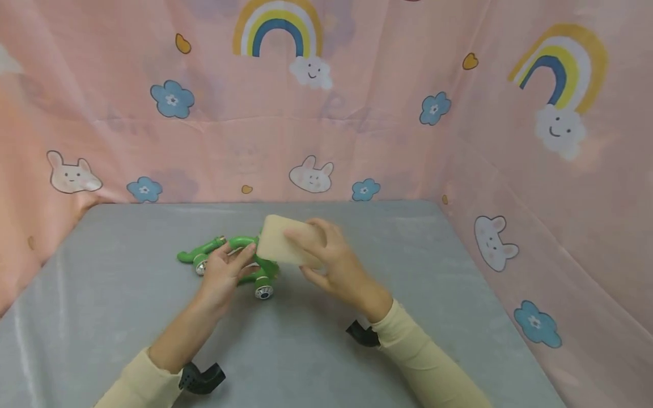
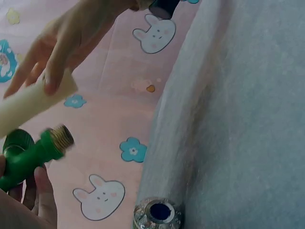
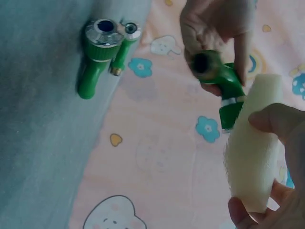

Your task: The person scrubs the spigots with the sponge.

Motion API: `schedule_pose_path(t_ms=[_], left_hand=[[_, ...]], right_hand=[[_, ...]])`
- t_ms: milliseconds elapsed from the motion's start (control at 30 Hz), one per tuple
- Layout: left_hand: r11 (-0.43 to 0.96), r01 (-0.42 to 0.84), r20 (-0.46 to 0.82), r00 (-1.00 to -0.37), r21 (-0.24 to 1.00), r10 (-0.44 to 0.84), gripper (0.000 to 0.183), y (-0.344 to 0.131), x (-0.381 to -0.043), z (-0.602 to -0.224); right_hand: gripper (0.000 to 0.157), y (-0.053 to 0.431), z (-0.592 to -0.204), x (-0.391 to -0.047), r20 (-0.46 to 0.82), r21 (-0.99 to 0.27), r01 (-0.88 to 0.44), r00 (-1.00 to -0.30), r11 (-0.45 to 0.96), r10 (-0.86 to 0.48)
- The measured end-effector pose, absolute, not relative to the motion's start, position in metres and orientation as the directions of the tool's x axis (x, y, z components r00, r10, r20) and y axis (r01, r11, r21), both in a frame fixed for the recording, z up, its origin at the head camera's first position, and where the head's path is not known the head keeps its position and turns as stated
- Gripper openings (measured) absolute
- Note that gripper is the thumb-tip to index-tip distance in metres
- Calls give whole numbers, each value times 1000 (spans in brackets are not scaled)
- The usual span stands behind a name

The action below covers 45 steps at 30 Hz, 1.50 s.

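Note:
My left hand [image 1: 220,279] grips a green tap [image 2: 31,164] with a brass threaded end, raised in front of me. The fingers curl round its body, and an open round mouth faces the camera in the right wrist view. In my right hand [image 1: 340,265] is a cream sponge [image 3: 255,145], a thick rounded block, pinched between thumb and fingers. The sponge is close beside the held tap and overlaps it in the head view. Below the hands, two more green taps lie on the table, a larger one [image 3: 91,78] and a slimmer one [image 3: 120,59], with silvery round handles.
The grey cloth-covered table [image 1: 357,362] runs back to a pink curtain [image 1: 377,153] printed with rainbows, rabbits and flowers. The curtain also hangs along the right side. Black wrist mounts [image 1: 202,378] show beside both cream sleeves [image 1: 423,362].

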State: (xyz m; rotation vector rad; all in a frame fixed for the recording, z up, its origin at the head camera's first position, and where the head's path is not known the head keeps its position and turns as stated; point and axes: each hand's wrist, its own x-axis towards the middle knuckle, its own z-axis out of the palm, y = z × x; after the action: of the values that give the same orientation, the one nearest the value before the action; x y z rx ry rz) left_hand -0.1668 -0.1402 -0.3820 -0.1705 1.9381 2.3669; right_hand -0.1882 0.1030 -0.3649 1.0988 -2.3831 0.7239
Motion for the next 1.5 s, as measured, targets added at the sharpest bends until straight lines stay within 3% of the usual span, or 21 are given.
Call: schedule_pose_path(t_ms=[200,367,633,733,1000,1300,1500], left_hand=[[-116,-116,-117,-993,986,-3,31,-139,-165,-384],[-60,-69,-70,-997,996,-24,27,-138,-167,-387],[76,122,110,-984,990,141,18,-133,-164,-392],[102,170,149,-971,980,187,21,-133,-163,-393],[150,175,121,-941,973,316,53,-137,-162,-392],[283,254,167,-941,925,296,52,-144,-162,-387],[400,306,181,-930,864,319,45,-139,-163,-393]], right_hand=[[68,103,-368,-192,590,-177,-758,-592,627,-549],[66,112,-367,-196,603,-236,-716,-638,657,-479],[63,106,-362,-193,554,-299,-780,-611,549,-566],[63,107,-362,-193,509,-352,-757,-649,551,-566],[65,128,-359,-200,354,-457,-665,-745,591,-565],[63,150,-349,-207,310,-501,-603,-795,621,-522],[62,136,-347,-199,493,-431,-733,-680,526,-543]])
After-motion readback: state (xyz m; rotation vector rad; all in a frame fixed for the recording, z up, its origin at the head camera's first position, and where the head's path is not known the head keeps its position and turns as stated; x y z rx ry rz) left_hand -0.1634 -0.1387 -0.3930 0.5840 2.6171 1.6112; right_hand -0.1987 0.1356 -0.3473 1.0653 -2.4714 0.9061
